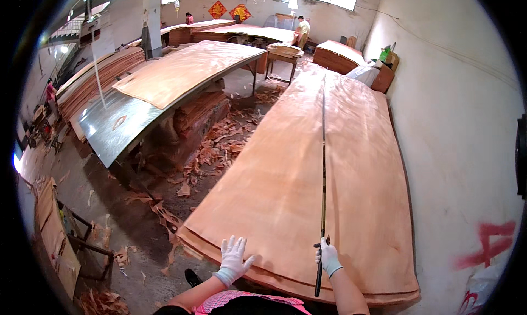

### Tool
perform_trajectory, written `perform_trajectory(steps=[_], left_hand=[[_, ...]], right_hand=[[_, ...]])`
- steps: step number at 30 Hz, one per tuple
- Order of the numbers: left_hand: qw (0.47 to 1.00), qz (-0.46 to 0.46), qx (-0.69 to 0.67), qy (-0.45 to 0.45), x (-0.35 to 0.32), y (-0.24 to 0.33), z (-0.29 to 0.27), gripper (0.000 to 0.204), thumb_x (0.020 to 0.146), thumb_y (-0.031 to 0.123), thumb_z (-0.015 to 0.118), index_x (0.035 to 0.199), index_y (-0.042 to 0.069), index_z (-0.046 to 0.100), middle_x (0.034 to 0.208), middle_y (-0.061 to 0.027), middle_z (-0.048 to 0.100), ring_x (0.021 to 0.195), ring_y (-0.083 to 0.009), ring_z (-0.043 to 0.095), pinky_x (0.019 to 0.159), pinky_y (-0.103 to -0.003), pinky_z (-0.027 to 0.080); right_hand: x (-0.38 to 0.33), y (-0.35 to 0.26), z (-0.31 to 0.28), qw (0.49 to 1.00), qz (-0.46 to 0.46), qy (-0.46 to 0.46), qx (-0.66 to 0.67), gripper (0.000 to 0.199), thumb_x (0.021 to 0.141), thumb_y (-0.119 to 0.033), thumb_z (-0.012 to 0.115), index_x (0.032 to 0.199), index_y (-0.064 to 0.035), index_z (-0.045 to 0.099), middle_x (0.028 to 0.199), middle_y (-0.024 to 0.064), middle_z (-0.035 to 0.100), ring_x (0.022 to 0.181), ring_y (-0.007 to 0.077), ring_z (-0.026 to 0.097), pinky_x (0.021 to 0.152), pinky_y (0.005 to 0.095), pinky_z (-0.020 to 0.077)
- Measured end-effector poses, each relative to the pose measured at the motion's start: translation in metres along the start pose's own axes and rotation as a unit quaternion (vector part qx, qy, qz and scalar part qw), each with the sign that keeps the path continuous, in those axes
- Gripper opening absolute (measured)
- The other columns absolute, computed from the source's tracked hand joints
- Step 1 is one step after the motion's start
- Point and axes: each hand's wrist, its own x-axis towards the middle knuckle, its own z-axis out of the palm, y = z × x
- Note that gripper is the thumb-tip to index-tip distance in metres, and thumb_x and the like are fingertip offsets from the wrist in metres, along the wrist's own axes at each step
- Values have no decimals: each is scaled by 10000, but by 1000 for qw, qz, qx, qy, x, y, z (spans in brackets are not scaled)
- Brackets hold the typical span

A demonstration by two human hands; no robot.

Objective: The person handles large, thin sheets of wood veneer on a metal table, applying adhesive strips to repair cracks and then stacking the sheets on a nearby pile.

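A large stack of thin, pinkish-tan wood veneer sheets (pixel 263 189) stretches away in front of me. Along it runs a long, thin dark pole (pixel 323 167), jointed like a telescopic rod, reaching nearly to the far end. My right hand (pixel 328 257), in a white glove, is closed around the pole near its thick handle end. My left hand (pixel 234 260), also gloved in white, lies with fingers spread at the stack's near edge, touching or just over the top sheet; nothing is in it.
Left stands a metal-topped table (pixel 110 129) bearing a veneer sheet (pixel 186 68). Torn veneer scraps (pixel 219 142) litter the floor between. A white wall (pixel 444 123) borders the stack's right side. A wooden stand (pixel 60 232) is at lower left. Another person (pixel 302 31) stands at the far end.
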Motion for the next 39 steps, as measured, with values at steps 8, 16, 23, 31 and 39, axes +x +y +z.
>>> perform_trajectory(steps=[8, 16, 23, 31, 39], left_hand=[[989, -95, -22, 113, -54, -260, -159, 630, 818, 358, 653, 1312, -13, 529, 1326, -200, 544, 1345, -425, 370, 1161, -558, 170], [931, -259, -125, 222, -87, -438, -250, 460, 866, 213, 641, 1262, -15, 579, 1216, -196, 619, 1110, -315, 608, 972, -391, 476], [864, -313, -384, 92, -15, -477, -266, 445, 949, 211, 585, 1331, -12, 538, 1130, -137, 681, 1029, -197, 649, 888, -314, 506], [657, -333, -675, -38, 161, -578, -253, 499, 1015, 211, 545, 1433, -9, 383, 1049, -14, 570, 850, -77, 543, 742, -222, 471], [707, -512, -487, -32, 235, -603, -351, 243, 963, 264, 623, 880, 35, 609, 583, 15, 498, 460, -90, 446, 436, -262, 360]], right_hand=[[8, 9, 208, 998, 18, 59, 34, 493, 985, -530, 471, 901, -47, 519, 561, 16, 421, 381, 128, 375, 349, 290, 318], [-12, -2, 440, 994, -74, 71, 49, 443, 998, -469, 477, 863, -50, 527, 549, 18, 429, 366, 126, 382, 330, 283, 322], [40, -33, 604, 995, -73, -63, 40, 423, 979, -471, 533, 860, -66, 557, 571, 7, 453, 406, 117, 403, 357, 277, 339], [109, -56, 857, 951, 38, -305, -17, 500, 1007, -511, 453, 916, -31, 562, 645, 46, 554, 462, 128, 444, 441, 306, 403], [292, -152, 996, 879, -156, -307, -331, 450, 934, -186, 584, 1326, 7, 478, 784, 94, 625, 574, 176, 571, 510, 332, 459]])
